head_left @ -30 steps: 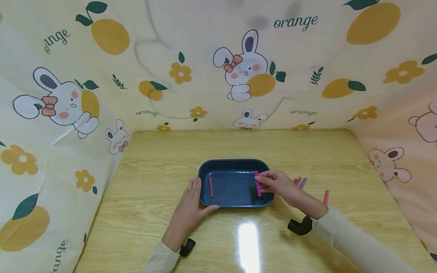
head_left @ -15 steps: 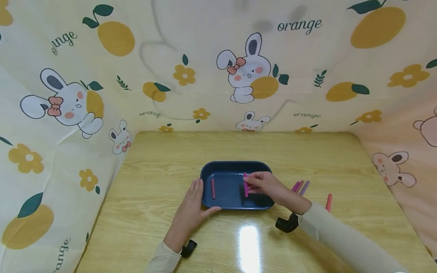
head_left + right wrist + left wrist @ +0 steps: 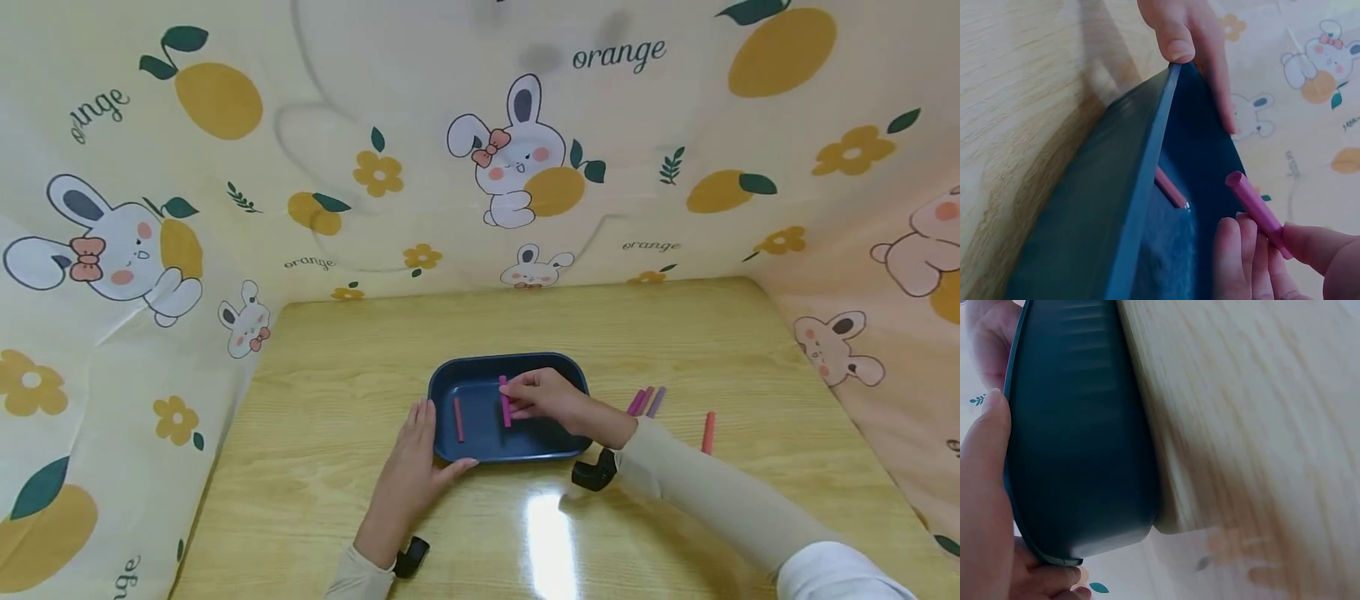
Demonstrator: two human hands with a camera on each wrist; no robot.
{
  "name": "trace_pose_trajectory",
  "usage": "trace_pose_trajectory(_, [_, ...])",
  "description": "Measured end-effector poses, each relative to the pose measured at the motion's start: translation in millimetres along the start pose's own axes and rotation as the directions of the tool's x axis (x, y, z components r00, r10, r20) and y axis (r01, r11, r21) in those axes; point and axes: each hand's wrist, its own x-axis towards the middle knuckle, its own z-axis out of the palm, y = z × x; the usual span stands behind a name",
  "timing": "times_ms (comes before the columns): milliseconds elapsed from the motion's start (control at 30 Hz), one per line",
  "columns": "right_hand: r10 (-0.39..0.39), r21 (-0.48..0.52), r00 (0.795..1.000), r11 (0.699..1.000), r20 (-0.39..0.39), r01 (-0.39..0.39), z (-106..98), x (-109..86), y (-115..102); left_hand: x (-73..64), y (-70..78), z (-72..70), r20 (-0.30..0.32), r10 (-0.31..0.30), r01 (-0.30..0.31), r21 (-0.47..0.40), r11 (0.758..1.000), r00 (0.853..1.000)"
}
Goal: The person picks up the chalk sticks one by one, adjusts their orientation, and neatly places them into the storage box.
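Just below the middle of the head frame: a slim magenta stick (image 3: 506, 402), pointing up and down the picture, over the inside of a dark blue rectangular tray (image 3: 487, 457). Clamped by its upper part between thumb and fingers of the right hand (image 3: 546, 394); in the right wrist frame, toward the lower right, pinched near one end, with the other end free and the remaining fingers lined up just beneath.

Inside the left part of the tray, a dusty-red stick (image 3: 459, 420), roughly parallel to the held one and well apart from it (visible too near the middle of the right wrist frame). At the tray's left end, the left hand (image 3: 408, 458): fingers straight and close together against the end, thumb spread and touching the near rim.

Right of the tray, on the wood-grain desk (image 3: 337, 375), side by side and slanting: a deep-magenta stick (image 3: 635, 403), a brownish-pink stick (image 3: 647, 402) and a lilac stick (image 3: 657, 402). Farther right, a coral stick (image 3: 708, 432), just above the beige right sleeve (image 3: 697, 475). Below the right wrist, a black camera (image 3: 594, 471). Across the upper half of the frame, a pale cloth (image 3: 420, 83) with printed rabbits, oranges and flowers.
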Motion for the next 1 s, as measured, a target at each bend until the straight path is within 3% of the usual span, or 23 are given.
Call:
trace_pose_trajectory(633, [0.056,-0.035,0.998,0.998,-0.009,-0.056,28.2,20.8,-4.8,0.2,-3.3,1.9,0.016,-0.006,0.006,0.019,1.000,1.000])
trace_pose_trajectory(1000, [0.107,-0.056,0.994,0.993,-0.017,-0.108,39.9,36.5,5.2,-1.7,-1.4,2.1,-0.003,-0.006,0.006,0.005,1.000,1.000])
